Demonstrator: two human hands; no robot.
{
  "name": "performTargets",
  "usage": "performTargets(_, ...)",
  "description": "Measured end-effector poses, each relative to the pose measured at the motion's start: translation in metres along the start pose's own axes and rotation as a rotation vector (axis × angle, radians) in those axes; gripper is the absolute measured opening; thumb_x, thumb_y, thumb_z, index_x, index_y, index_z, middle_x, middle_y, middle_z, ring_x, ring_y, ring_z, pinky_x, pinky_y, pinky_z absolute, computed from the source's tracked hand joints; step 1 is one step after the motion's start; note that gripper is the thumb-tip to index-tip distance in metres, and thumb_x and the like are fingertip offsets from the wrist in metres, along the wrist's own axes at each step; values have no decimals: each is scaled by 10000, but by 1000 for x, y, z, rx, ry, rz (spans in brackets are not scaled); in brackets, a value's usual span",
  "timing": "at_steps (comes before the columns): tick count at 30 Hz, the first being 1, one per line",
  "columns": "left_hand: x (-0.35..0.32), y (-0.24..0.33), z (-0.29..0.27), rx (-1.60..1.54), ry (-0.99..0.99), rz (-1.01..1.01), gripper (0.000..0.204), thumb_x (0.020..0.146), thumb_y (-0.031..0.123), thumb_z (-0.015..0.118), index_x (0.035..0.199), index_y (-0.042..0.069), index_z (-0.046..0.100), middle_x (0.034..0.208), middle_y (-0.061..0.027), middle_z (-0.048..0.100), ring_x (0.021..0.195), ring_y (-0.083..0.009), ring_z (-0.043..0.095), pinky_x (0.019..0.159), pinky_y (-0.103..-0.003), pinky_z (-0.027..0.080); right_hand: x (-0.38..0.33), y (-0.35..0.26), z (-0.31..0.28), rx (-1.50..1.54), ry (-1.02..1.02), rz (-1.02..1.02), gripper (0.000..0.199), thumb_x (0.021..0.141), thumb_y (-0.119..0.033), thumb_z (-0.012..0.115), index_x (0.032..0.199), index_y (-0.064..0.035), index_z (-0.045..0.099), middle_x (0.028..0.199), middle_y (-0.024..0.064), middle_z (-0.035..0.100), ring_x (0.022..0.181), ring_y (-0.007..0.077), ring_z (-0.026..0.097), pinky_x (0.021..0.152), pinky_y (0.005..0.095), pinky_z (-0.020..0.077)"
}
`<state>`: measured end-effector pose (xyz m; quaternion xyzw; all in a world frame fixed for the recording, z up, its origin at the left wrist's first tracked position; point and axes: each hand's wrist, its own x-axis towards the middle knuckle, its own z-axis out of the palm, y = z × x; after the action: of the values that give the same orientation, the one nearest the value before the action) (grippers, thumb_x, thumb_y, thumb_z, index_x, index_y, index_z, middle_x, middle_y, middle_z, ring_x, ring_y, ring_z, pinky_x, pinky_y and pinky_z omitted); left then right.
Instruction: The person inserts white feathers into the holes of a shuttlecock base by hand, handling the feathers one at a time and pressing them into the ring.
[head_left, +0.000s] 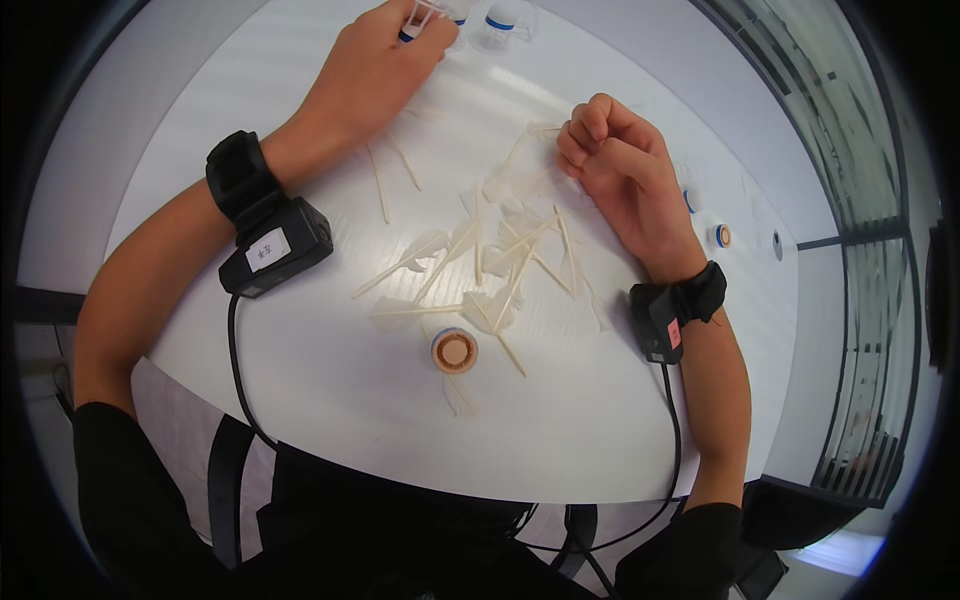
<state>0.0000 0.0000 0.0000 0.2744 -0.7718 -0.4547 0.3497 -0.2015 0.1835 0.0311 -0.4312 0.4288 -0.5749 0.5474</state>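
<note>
The left hand (375, 60) is reaching far across the white table (300, 380), fingers closing around a partly built shuttlecock (425, 18) with a blue band. The right hand (615, 160) is resting knuckles-up, clenched into a fist on a white feather (535, 130). Below that fist, loose feathers (490, 270) are lying scattered, and nearer the person a cork base (455, 351) is standing upright. Just beyond the left hand's grip, another shuttlecock (500, 25) is standing.

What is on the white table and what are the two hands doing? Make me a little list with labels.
Table: round white table
Left hand: reaching to the far edge, closed on a small shuttlecock with a blue band
Right hand: fisted, whether it holds a feather cannot be told
Middle: loose white feathers with thin quills
Near edge: round brown cork base
Wrists: black strapped devices with cables
</note>
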Motion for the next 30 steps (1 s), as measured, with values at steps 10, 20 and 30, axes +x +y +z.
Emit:
performTargets(10, -6, 12, 12, -131, -23, 43, 206, 954, 226, 541, 991, 34, 602, 847, -3, 605, 777, -84, 546, 707, -240, 434, -3, -7, -1, -48, 5, 7, 104, 779, 31, 497, 847, -45, 478, 817, 25, 479, 805, 145, 460, 761, 284, 390)
performTargets(20, -6, 20, 10, -181, -314, 68, 153, 946, 164, 553, 1020, 36, 592, 815, 5, 571, 663, -72, 534, 605, -235, 448, -3, -4, -2, -80, -25, -7, 114, 776, 53, 527, 839, -37, 499, 826, 20, 493, 820, 132, 486, 759, 272, 404)
performTargets(30, -7, 25, 11, -195, -377, 75, 145, 934, 138, 581, 1035, 36, 597, 807, 14, 566, 656, -62, 535, 587, -220, 442, -3, 3, 8, -866, 15, -382, 351, 687, 1, 586, 1032, -43, 629, 1011, 44, 634, 965, 209, 545, 910, 326, 439)
